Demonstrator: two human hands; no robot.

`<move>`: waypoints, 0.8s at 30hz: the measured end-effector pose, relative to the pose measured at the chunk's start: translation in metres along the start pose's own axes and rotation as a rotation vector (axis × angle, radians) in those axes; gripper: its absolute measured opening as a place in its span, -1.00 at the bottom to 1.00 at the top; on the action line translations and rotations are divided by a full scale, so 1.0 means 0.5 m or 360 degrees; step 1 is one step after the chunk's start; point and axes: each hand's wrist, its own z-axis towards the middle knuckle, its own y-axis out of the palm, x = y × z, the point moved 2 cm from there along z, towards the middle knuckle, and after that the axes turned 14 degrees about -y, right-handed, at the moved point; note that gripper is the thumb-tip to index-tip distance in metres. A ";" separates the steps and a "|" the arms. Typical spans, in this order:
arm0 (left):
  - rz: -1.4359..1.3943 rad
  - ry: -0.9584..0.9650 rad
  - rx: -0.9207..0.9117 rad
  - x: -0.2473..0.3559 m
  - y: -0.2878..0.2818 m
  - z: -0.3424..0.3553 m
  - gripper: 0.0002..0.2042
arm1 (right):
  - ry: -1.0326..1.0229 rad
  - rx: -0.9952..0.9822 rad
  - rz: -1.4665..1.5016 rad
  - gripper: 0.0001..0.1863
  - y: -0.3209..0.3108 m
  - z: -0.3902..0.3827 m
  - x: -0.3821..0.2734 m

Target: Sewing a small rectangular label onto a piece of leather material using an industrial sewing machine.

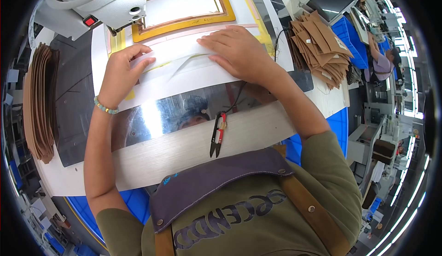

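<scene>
My left hand (124, 71), with a bead bracelet, has its fingers curled on the left end of a white strip (184, 48) across a white sheet (175, 81). My right hand (235, 53) lies on the strip's right part, fingers stretched out and thumb apart. Just beyond both hands is a yellow template frame (226, 16) with a rectangular opening, with pale pink and yellow bands around it. The white machine head (87, 5) stands above and left of the frame. Red-handled thread snips (221, 127) lie nearer me on the table edge.
Stacks of brown pieces stand at the left (41, 99) and right (322, 48). A dark screen (329, 0) and blue bin (350, 41) sit at back right, with a co-worker (382, 64) beyond. A reflective metal plate (163, 122) spans the bench under the sheet.
</scene>
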 end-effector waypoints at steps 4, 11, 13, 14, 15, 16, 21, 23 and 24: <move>0.0094 0.0024 -0.0079 -0.014 -0.008 -0.007 -0.77 | 0.0023 0.0032 0.0012 -0.68 -0.022 -0.008 0.015; -0.0029 0.0234 0.0007 -0.027 -0.003 -0.010 -0.80 | 0.0108 0.0252 0.0210 -0.66 -0.001 0.036 0.012; -0.0062 0.0219 0.0004 -0.028 0.000 -0.010 -0.81 | 0.0083 0.0266 0.0235 -0.64 0.016 0.051 0.008; -0.0071 0.0245 0.0023 -0.027 0.003 -0.009 -0.82 | 0.0110 0.0213 0.0296 -0.65 0.025 0.058 0.008; -0.0079 0.0271 0.0041 -0.026 0.006 -0.008 -0.83 | 0.0130 0.0161 0.0358 -0.66 0.034 0.064 0.007; -0.0065 0.0238 0.0046 -0.027 0.009 -0.008 -0.83 | 0.0150 0.0109 0.0420 -0.67 0.040 0.070 0.008; 0.0009 0.0091 0.0057 -0.023 0.007 -0.009 -0.81 | 0.0334 0.0022 0.0729 -0.75 0.041 0.097 0.022; -0.0008 0.0365 0.0252 -0.012 0.001 -0.015 -0.77 | 0.0460 0.0055 0.0863 -0.76 0.029 0.101 0.029; -0.0032 0.0484 0.0338 -0.007 -0.001 -0.019 -0.75 | 0.0520 0.0059 0.0917 -0.77 0.022 0.100 0.032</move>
